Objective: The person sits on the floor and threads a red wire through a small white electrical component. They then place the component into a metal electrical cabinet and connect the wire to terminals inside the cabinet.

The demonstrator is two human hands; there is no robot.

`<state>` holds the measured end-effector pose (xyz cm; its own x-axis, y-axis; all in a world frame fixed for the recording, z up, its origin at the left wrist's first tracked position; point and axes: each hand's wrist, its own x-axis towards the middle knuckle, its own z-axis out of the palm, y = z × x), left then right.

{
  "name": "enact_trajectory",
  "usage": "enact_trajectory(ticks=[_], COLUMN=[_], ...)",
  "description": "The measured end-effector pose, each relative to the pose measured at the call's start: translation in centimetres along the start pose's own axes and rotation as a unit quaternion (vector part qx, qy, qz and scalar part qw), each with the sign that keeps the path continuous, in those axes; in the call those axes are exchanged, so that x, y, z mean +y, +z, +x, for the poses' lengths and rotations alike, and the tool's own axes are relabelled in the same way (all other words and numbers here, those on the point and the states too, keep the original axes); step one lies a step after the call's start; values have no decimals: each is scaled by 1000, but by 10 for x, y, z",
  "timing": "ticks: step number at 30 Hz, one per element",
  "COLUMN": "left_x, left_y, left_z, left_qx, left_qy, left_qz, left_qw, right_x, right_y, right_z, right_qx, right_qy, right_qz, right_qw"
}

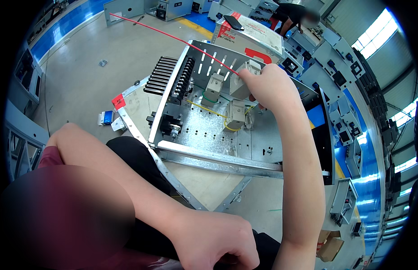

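Note:
My right hand (269, 87) reaches over the open metal enclosure (209, 148), its fingers closed on one end of a red wire (173, 37). The wire runs stiffly up and left past the enclosure's slotted wall. Right beside that hand is a grey block-shaped component (239, 85), partly covered by it. Two similar grey blocks, one at the back (213, 87) and one nearer (236, 112), have green and yellow wires around them. Low in the view, my left hand (218, 240) is curled closed near my lap; whatever its fingers hold, if anything, is hidden.
A black terminal strip (182, 81) lines the enclosure's left side. The enclosure rests on a metal-edged stand (173, 180). Behind it, a phone (233, 22) lies on a carton (267, 36). Another person (287, 17) bends over equipment at the back. Blue small box (106, 118) lies left.

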<state>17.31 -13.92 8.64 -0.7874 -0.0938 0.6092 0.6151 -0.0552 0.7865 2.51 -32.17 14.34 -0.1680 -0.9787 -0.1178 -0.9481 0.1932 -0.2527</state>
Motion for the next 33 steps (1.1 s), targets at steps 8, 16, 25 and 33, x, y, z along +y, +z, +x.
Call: enact_trajectory(ticks=[8,16,25,33], left_x=[1,3,3,0], left_y=[-1,-1,-2,-1], left_z=[1,0,1,1], left_qx=[-10,-13,-17,-14], left_qy=[-16,-26,-25,-16], left_qz=[-8,-4,-3,-5], left_qw=[1000,1000,1000,1000], right_x=[0,1,0,2], right_y=[-2,0,-1,-1], right_z=[-1,0,-2,0], right_qx=[-2,18,10,14], right_qy=[-1,-7,-15,-6], right_qz=[-2,-4,3,0], right_qw=[1000,1000,1000,1000])
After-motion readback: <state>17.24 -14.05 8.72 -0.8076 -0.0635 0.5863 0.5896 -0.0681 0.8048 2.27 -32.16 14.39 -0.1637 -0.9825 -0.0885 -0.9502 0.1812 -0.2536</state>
